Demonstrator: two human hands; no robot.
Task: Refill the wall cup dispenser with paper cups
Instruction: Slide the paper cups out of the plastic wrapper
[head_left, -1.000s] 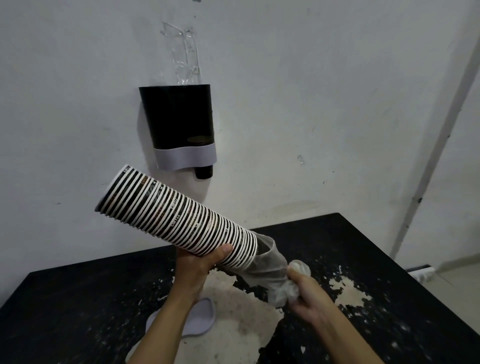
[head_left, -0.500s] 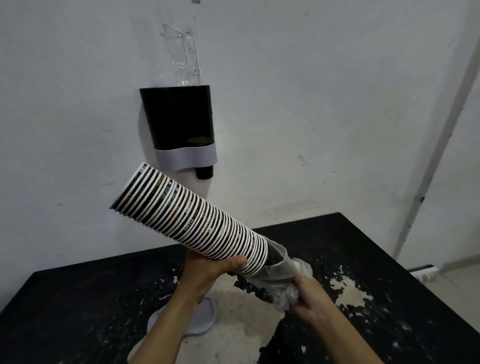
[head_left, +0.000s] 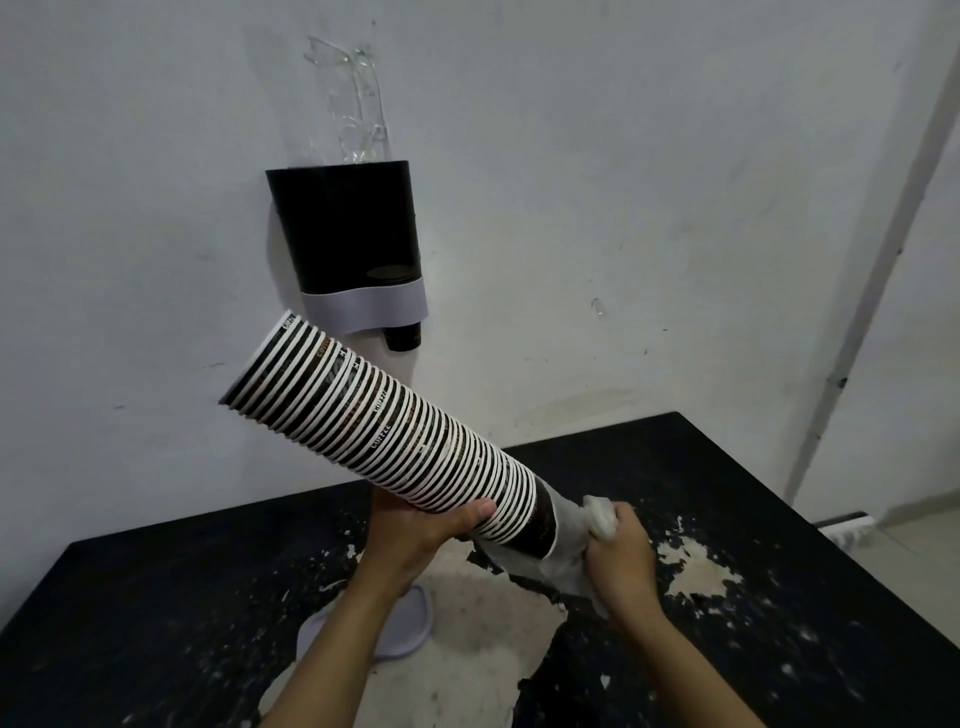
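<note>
Long stack of nested paper cups (head_left: 395, 439) held slanted above black table (head_left: 753, 499), left hand (head_left: 415, 535) gripping underneath, right hand (head_left: 618, 556) clenched on plastic sleeve (head_left: 571, 545) covering narrow end, wall dispenser (head_left: 353, 239) behind, one cup bottom (head_left: 402, 335) protruding below.

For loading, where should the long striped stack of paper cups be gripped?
Likely mid-length, from underneath: the striped paper cup stack tilts up-left, and the left hand supports only its lower end while the right hand clutches the bunched plastic sleeve.
</note>
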